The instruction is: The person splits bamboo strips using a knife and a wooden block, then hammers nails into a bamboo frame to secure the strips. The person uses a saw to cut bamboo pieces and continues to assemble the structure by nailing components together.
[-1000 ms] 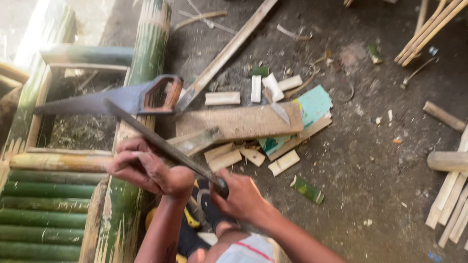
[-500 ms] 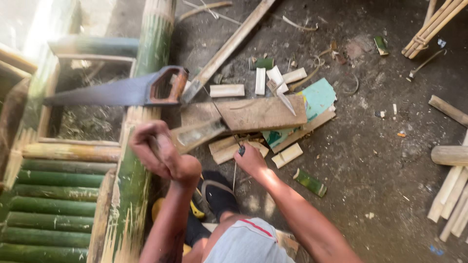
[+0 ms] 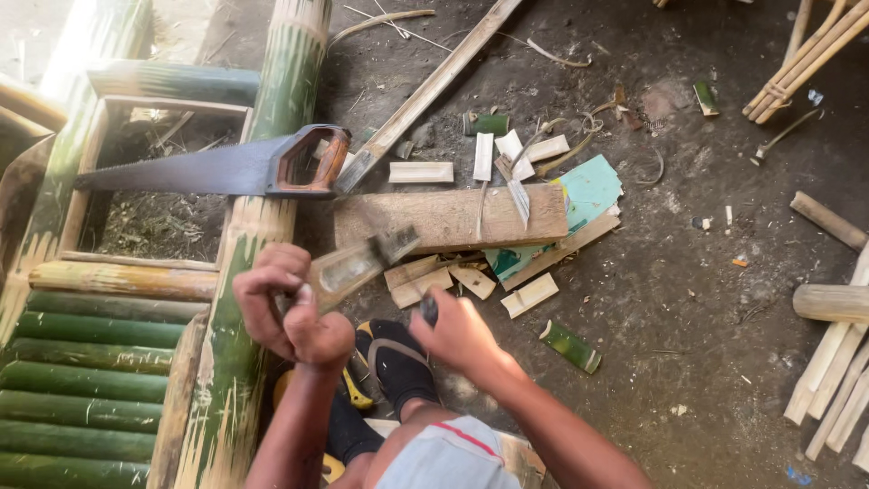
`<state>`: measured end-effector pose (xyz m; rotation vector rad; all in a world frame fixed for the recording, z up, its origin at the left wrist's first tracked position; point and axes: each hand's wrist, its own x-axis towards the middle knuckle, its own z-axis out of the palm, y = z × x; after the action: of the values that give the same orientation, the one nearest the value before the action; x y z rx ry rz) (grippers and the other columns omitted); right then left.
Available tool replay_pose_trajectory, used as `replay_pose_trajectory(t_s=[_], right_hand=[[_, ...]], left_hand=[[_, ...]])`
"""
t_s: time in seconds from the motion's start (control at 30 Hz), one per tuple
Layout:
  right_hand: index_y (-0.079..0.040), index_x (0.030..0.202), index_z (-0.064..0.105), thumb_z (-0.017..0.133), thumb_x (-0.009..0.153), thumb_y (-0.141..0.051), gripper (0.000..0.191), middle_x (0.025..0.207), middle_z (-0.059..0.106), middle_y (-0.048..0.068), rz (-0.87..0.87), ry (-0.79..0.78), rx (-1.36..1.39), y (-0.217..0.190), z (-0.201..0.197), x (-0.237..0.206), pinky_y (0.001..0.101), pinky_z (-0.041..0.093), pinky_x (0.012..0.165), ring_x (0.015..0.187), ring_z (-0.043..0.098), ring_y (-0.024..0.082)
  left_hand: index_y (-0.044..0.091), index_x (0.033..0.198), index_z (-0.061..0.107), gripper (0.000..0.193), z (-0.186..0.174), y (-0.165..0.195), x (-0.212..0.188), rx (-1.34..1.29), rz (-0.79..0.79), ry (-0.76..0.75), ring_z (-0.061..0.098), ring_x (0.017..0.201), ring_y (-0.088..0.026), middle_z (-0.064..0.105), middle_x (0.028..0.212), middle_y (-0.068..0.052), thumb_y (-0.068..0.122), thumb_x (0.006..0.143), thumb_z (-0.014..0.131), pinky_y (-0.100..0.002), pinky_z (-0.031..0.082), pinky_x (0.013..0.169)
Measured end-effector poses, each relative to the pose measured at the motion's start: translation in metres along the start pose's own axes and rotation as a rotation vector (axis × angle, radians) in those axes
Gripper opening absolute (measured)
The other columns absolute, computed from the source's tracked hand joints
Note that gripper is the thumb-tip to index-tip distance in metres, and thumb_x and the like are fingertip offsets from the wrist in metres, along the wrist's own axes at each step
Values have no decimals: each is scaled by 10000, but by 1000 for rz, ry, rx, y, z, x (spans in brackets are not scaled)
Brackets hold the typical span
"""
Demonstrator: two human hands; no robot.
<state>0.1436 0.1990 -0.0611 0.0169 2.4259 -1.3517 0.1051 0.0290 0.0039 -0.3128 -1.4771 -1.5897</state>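
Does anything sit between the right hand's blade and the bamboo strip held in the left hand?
Nothing visible does. The left hand grips the bamboo strip, which slants up toward the plank. The right hand holds a dark handle just right of the strip; the blade itself is motion-blurred, so contact cannot be told.

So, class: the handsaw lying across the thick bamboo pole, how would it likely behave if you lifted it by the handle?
The handsaw would probably feel blade-heavy, since its long dark blade reaches far past the brown handle. The thin blade may flex a little. Resting across the rounded bamboo pole, it could easily slide or tip if nudged.
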Motion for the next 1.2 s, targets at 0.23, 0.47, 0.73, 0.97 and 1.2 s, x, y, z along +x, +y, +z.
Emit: replay_pose_trajectory(t_s=[0.23,0.47,0.73,0.97,1.2], right_hand=[[3,1014,631,628,890,-328,353,801,698,256,72,141,-250,63,19,44,521,555,743,813,701,454],[46,1128,652,668,870,-300,432,916,704,307,-381,315,-187,103,35,47,550,542,770,830,682,475],[-19,807,619,671,893,-287,286,624,632,77,262,-37,211,108,24,66,354,510,506,501,625,168],[-28,802,611,663,915,-276,277,604,611,57,196,-3,194,104,40,54,328,473,469,491,598,158],[-11,862,656,665,901,-264,256,611,626,89,-170,-91,76,25,101,54,325,486,513,518,607,149]], left_hand=[[36,994,406,199,-6,8,7,-5,-92,17,419,764,-165,431,824,-103,25,796,395,-324,418,741],[18,1116,465,290,-10,-14,11,26,-25,66,491,863,-178,501,984,-104,85,845,389,-316,474,822],[41,1299,535,393,1,-76,-25,205,-568,-418,623,974,-210,611,1096,-106,90,945,696,-378,544,845],[-8,1262,516,524,-122,-98,5,1057,-468,-273,645,927,-342,616,1060,-180,381,988,735,-505,527,757],[202,1411,585,776,-344,-85,32,1613,-706,-364,557,1157,-334,599,1185,-145,577,772,817,-500,463,951]])
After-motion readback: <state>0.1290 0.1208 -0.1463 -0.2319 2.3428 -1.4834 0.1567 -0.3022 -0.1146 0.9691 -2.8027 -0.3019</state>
